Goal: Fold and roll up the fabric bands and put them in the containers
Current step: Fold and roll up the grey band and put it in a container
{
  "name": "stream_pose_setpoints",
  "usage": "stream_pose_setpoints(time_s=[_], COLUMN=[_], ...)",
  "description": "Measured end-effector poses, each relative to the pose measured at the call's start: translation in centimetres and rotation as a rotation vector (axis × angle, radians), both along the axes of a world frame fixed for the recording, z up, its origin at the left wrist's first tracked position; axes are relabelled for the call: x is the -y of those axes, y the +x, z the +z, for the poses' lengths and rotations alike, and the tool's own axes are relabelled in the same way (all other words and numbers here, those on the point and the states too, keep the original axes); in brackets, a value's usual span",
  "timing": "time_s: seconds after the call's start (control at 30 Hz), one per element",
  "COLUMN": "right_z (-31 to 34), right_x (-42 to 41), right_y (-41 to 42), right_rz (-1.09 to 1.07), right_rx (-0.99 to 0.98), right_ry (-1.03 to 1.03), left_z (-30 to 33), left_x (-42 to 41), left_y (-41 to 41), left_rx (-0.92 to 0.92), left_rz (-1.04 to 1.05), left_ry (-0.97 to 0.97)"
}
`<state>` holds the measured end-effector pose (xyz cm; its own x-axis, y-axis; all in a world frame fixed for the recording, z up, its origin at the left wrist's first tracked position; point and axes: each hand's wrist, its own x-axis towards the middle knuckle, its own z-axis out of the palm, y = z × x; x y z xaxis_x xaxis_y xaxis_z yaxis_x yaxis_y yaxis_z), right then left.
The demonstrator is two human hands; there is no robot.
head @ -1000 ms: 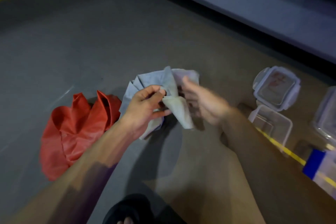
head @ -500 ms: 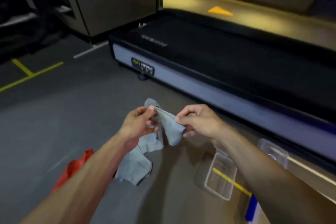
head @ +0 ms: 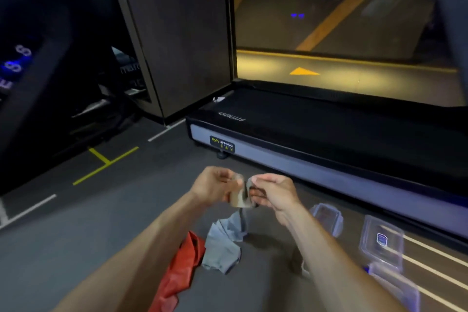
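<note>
- The grey band [head: 222, 243] was held raised between both hands, its upper end pinched at chest height, presumably so that the free length could hang clear and be wound in evenly.
- The left hand [head: 215, 186] was curled around the started roll; the right hand [head: 272, 191] pinched the band's edge between thumb and fingertips just beside it. Motion blur obscured the finer finger detail.
- The lower part of the grey band lay crumpled on the floor [head: 88, 223], thin, limp and matte, with soft creases.
- A red band [head: 179, 268] lay touching it on the left, smoother and slightly glossy, still unrolled.
- Clear, rigid plastic containers [head: 381, 240] with rounded corners stood to the right, near a treadmill base [head: 316, 167], judged within easy reach for depositing the finished roll.
</note>
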<state>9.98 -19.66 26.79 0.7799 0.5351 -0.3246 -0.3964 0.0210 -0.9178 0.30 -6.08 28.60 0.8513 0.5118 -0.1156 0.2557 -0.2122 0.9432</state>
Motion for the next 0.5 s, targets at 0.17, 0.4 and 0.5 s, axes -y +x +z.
stream_pose_setpoints(time_s=[0.17,0.4,0.5], right_z=[-0.3,0.0,-0.3], right_x=[2.2,2.9,3.5], right_y=[-0.7,1.6,3.7], right_rz=[-0.029,-0.181,-0.347], right_rx=[-0.037,-0.025,-0.078], right_ry=[-0.039,-0.023,-0.036], left_z=[1.1,1.9,0.7], left_x=[0.9,-2.5,-3.2], left_y=[-1.4,-0.3,-0.2], left_rx=[-0.077,0.346,0.363], left_rz=[0.224,0.729,0.809], left_ry=[-0.07,-0.186,-0.263])
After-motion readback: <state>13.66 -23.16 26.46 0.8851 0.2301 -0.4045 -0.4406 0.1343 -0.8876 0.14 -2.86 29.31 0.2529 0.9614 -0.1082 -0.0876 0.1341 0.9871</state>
